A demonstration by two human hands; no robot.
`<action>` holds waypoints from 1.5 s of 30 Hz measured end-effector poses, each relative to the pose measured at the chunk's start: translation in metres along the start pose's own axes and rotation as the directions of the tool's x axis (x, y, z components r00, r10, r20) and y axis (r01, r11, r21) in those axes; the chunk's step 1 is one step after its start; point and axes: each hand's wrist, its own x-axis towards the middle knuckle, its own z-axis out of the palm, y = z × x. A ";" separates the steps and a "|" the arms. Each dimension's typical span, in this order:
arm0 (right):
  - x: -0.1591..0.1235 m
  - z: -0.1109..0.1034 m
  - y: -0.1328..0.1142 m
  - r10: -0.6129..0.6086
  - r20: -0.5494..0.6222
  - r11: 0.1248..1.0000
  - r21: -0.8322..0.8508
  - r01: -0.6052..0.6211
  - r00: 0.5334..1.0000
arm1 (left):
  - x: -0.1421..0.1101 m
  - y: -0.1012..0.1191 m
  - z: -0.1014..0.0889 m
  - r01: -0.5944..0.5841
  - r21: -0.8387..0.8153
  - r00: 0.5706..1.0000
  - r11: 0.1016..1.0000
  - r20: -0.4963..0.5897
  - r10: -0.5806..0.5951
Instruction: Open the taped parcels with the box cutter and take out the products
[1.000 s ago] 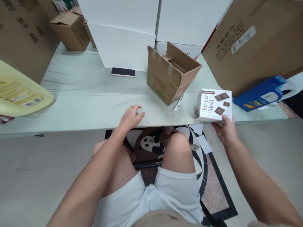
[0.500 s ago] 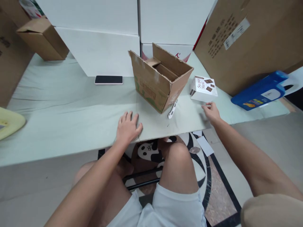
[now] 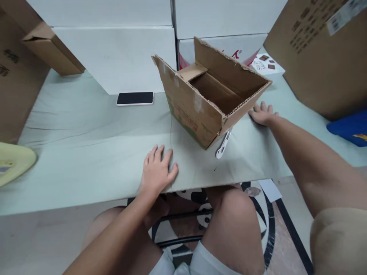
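An open cardboard box [image 3: 192,110] stands on the pale green tabletop [image 3: 94,152], its flaps raised. My left hand [image 3: 157,168] lies flat on the cloth near the front edge, fingers spread and nothing in it. To the right of the box is my right hand [image 3: 263,114], fingers apart and palm partly up, close to the box's side. A white utility knife [image 3: 224,144] rests on the table against the lower right of the box. Beyond my right hand, at the back, sits a small white box with chocolate pictures [image 3: 268,64], partly hidden by the cardboard box.
A phone [image 3: 135,98] lies by the white boxes [image 3: 120,57] at the back. Large cartons [image 3: 321,57] bound the right side, with a blue bottle [image 3: 351,128] before them. At left are a small brown box [image 3: 56,51] and a yellow container [image 3: 17,160].
The small white box has moved back, away from me, toward the large carton. My right hand has reached further forward and its fingers have spread. The view has shifted closer.
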 end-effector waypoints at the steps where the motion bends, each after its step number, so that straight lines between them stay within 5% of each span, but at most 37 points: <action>1: -0.006 0.003 0.000 0.005 0.013 1.000 0.003 -0.005 1.000 | 0.000 0.000 -0.001 -0.001 0.004 1.000 1.000 0.007 0.001; 5: -0.045 0.004 -0.004 -0.013 0.019 0.999 0.046 0.012 1.000 | 0.000 0.004 -0.003 -0.014 0.002 1.000 1.000 0.014 0.014; 9: -0.091 -0.022 -0.029 -0.086 0.035 0.996 0.034 0.084 0.996 | -0.002 0.007 -0.005 -0.012 -0.012 1.000 1.000 0.000 0.012; 14: -0.158 -0.091 -0.112 -0.275 -0.200 0.924 0.216 0.316 0.940 | -0.004 0.010 -0.007 -0.024 -0.012 1.000 1.000 -0.016 0.023; 17: -0.192 -0.121 -0.167 -0.423 -0.051 0.861 0.288 0.419 0.905 | -0.006 0.011 -0.007 -0.013 -0.018 0.999 1.000 -0.034 0.012; 21: -0.208 -0.126 -0.198 -0.203 0.126 0.918 0.369 0.144 0.971 | -0.009 0.012 -0.006 -0.011 -0.026 0.999 1.000 -0.050 0.010; 24: -0.213 -0.116 -0.186 0.016 0.199 0.868 0.483 -0.112 0.980 | -0.010 0.012 -0.006 -0.021 -0.030 0.998 0.999 -0.060 0.019; 29: -0.232 -0.087 -0.152 0.042 0.228 0.573 0.792 -0.211 0.973 | -0.010 0.011 -0.006 -0.022 -0.044 0.998 0.999 -0.061 0.019; 34: -0.237 -0.047 -0.138 0.077 0.107 0.235 0.964 -0.122 0.991 | -0.009 0.010 -0.006 -0.020 -0.051 0.998 0.998 -0.063 0.017; 38: -0.221 -0.024 -0.129 0.084 -0.019 0.135 0.991 0.008 0.996 | -0.009 0.011 -0.008 -0.012 -0.064 0.999 0.998 -0.045 0.009; 41: -0.207 -0.030 -0.111 0.164 -0.134 0.111 0.987 0.116 0.977 | -0.010 0.011 -0.008 -0.016 -0.070 0.999 0.997 -0.041 0.014; 45: -0.189 -0.071 -0.060 0.363 -0.305 0.119 0.952 0.281 0.881 | -0.010 0.009 -0.008 -0.022 -0.085 0.999 0.996 -0.037 0.019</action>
